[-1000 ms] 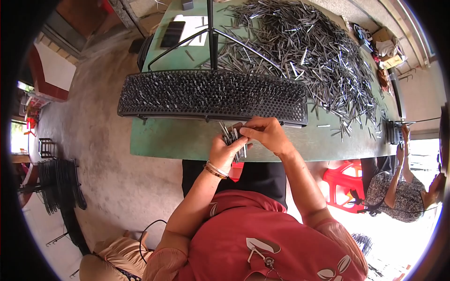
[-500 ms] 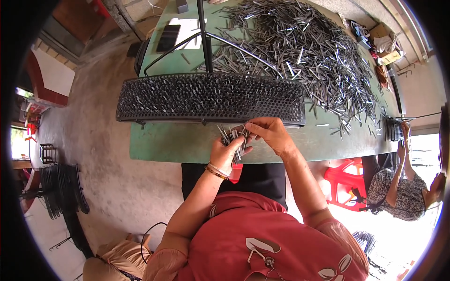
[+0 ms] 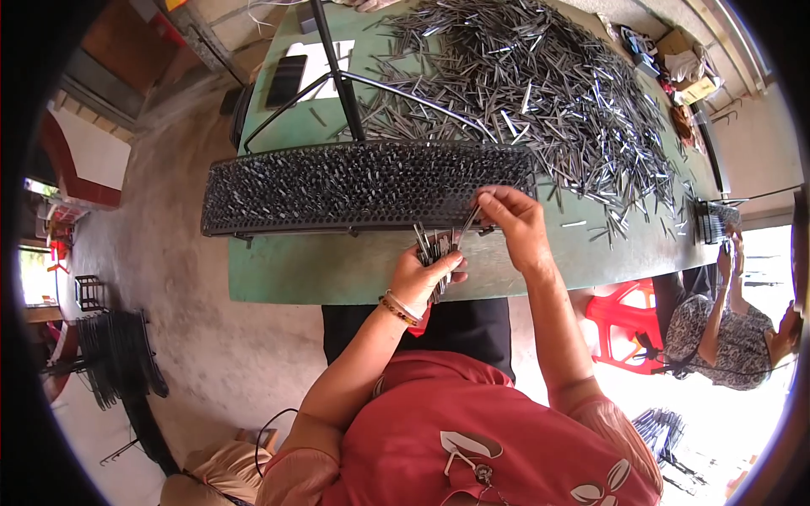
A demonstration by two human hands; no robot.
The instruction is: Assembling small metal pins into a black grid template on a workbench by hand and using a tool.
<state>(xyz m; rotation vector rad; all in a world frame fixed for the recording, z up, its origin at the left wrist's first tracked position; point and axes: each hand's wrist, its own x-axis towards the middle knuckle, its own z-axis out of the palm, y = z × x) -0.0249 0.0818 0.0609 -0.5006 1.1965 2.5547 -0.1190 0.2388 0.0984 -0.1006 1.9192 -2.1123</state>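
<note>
Forearms angle up from the lower edge of the frame, the left [image 3: 354, 367] slanting rightward to centre, the right [image 3: 558, 333] standing steeper, right of centre; left hand [image 3: 413, 278], just below the middle of the frame, has its fingers curled and its thumb laid across a bundle of thin dark metal strips [image 3: 435, 251], whose ends fan upward out of the grip; right hand [image 3: 525, 229], a little higher and to the right, is bent inward at the wrist, thumb and forefinger pinching one slender strip [image 3: 469, 222] that slants down toward the bundle; behind it, across centre left, lies a black perforated rack [image 3: 354, 187] crowded with upright strips, its right end showing more open holes; a loose pile of strips [image 3: 548, 110] covers the green table [image 3: 321, 274] at upper right
</note>
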